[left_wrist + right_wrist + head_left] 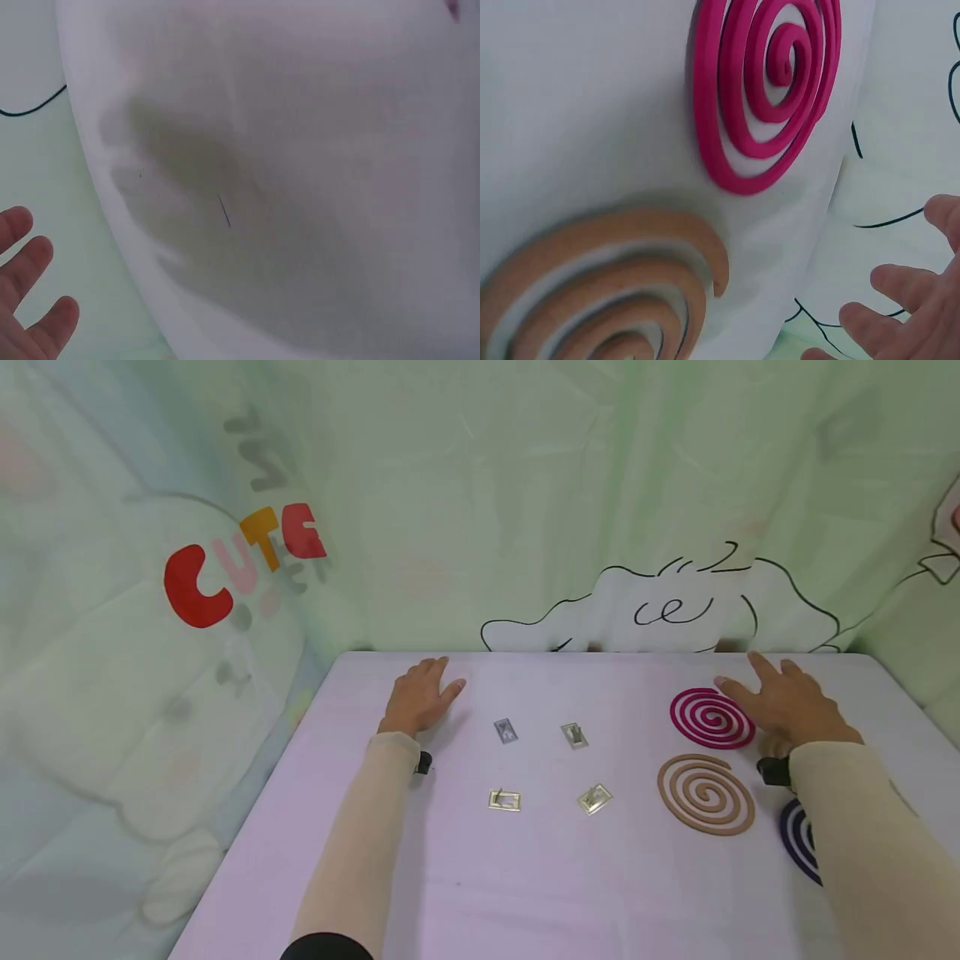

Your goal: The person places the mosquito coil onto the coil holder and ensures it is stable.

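Nearest, a dark blue spiral point(798, 838) is lying on the worktop point(525, 885), partly hidden by the right sleeve point(862, 818). Farther in, two gold-toned rectangular pieces point(504, 800) are lying well apart near the middle, and a tan spiral point(707, 792) is resting flat to their right. Beyond these, two silvery pieces point(575, 736) are lying apart, while a magenta spiral point(712, 718) is sitting just behind the tan one. The right hand point(791, 706) is hovering beside the magenta spiral, fingers parted, grasping nothing. The left hand point(422, 697), likewise released, is hovering left of the silvery pieces. Behind, a pale green printed curtain point(465, 527) is hanging.
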`<state>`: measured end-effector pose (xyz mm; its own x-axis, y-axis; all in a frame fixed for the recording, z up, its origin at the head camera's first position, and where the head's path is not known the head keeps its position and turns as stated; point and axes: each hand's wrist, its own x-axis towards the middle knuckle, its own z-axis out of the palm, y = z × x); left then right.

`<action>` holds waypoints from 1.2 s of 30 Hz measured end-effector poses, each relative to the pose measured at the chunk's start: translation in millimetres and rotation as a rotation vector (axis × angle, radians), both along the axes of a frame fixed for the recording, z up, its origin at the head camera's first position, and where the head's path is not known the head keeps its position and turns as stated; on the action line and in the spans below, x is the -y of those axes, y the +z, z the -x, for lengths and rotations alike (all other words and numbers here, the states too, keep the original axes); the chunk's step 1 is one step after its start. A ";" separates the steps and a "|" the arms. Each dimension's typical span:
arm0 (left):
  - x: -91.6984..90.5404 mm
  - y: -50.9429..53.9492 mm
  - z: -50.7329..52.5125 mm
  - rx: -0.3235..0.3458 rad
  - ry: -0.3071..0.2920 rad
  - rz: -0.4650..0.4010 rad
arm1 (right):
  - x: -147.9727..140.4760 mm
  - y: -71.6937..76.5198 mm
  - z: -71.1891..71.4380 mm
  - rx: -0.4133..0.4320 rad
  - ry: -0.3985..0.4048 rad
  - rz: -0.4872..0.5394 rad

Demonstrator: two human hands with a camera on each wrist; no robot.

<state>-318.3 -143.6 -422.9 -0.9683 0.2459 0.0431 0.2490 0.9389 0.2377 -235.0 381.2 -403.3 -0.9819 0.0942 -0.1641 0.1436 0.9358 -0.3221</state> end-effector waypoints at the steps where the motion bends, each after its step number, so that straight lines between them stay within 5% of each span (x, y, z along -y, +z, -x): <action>1: -1.6 -0.4 -0.3 0.007 -0.006 -0.009 | 0.2 -0.3 0.6 0.006 0.005 0.010; 21: -41.1 -14.1 -19.4 0.225 -0.163 -0.212 | 51.7 -12.4 7.1 -0.124 0.036 0.278; 28: -46.0 -24.4 -22.7 0.202 -0.231 -0.251 | 77.5 -13.9 3.2 -0.119 0.020 0.375; 36: -54.4 -28.8 -27.4 0.184 -0.228 -0.284 | 99.8 -21.0 -5.1 -0.126 0.067 0.505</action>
<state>-291.0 -89.1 -451.7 -0.8881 0.4587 -0.0283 0.3728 0.7551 0.5394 -229.9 281.3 -424.3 -0.9982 -0.0297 -0.0530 0.0199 0.6650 -0.7466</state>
